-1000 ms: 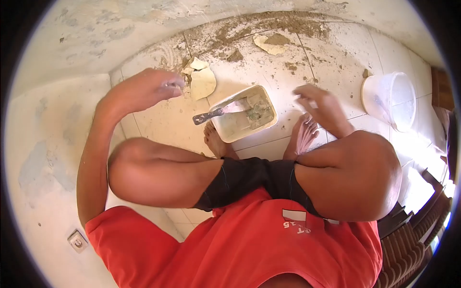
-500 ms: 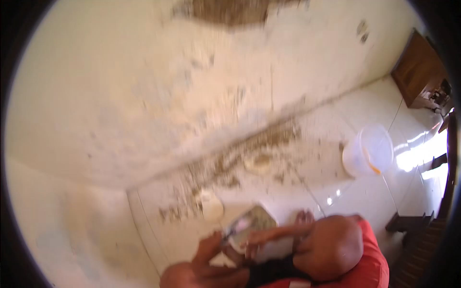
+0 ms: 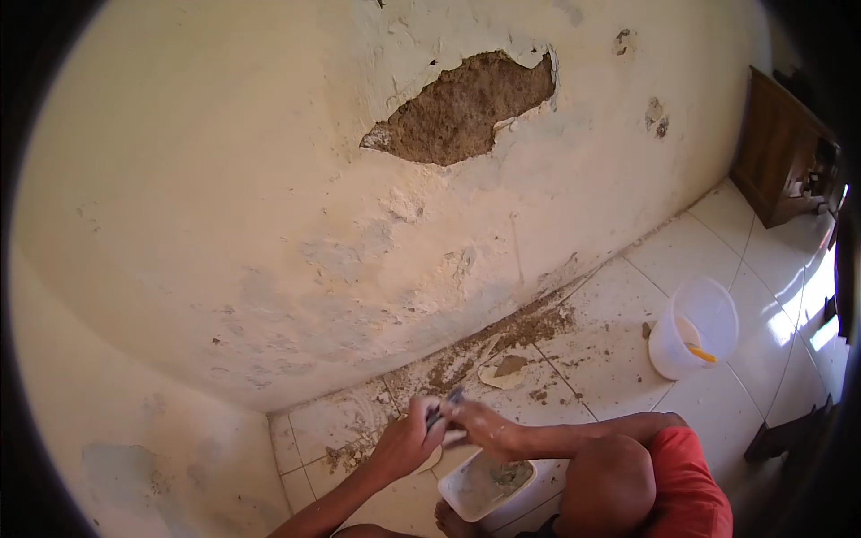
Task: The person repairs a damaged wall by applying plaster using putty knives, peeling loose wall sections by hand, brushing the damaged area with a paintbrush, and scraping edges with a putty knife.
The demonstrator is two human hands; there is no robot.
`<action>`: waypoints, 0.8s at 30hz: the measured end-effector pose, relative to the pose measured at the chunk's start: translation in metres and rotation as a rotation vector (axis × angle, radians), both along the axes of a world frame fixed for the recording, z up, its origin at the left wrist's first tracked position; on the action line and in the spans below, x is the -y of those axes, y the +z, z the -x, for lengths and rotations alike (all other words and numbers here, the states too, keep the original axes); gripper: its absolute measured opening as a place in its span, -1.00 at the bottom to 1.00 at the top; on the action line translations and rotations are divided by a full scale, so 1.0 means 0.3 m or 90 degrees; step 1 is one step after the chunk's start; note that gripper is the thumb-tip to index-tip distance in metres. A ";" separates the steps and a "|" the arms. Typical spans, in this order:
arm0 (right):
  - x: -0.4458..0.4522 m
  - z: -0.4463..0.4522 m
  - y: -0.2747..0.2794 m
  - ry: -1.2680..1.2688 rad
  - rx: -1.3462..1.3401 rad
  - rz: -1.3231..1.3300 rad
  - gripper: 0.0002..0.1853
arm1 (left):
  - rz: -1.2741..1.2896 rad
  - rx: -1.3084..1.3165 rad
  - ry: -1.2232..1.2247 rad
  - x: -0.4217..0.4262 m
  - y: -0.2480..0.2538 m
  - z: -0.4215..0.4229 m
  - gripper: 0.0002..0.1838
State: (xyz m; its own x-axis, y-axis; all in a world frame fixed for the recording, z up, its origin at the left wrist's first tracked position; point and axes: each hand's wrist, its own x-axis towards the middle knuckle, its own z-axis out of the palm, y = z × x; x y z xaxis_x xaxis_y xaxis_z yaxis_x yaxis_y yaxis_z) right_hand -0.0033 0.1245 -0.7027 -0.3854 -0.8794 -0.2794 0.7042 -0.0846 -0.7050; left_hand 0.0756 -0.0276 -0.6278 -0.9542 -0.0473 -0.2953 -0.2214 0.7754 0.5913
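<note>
My left hand is closed around a dark, narrow hand tool; its exact kind is blurred. My right hand meets it from the other side, its fingers bent and pressed on the same tool. Both hands are over the floor near the foot of the wall. Just below them a white rectangular tub with grey, wet-looking paste sits between my legs.
The wall has a large hole with rough brown material exposed, and flaking paint below. Crumbs and plaster chips lie along the floor's edge. A white bucket with something orange inside stands right; a wooden cabinet is beyond.
My hands have lifted away from the tub and come together around the dark tool. The view has tilted up, showing the whole hole in the wall.
</note>
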 end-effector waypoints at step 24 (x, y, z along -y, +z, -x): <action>-0.112 0.745 0.542 -0.835 -1.264 -0.269 -0.33 | 0.084 0.121 -0.297 -0.171 0.367 -0.207 -0.51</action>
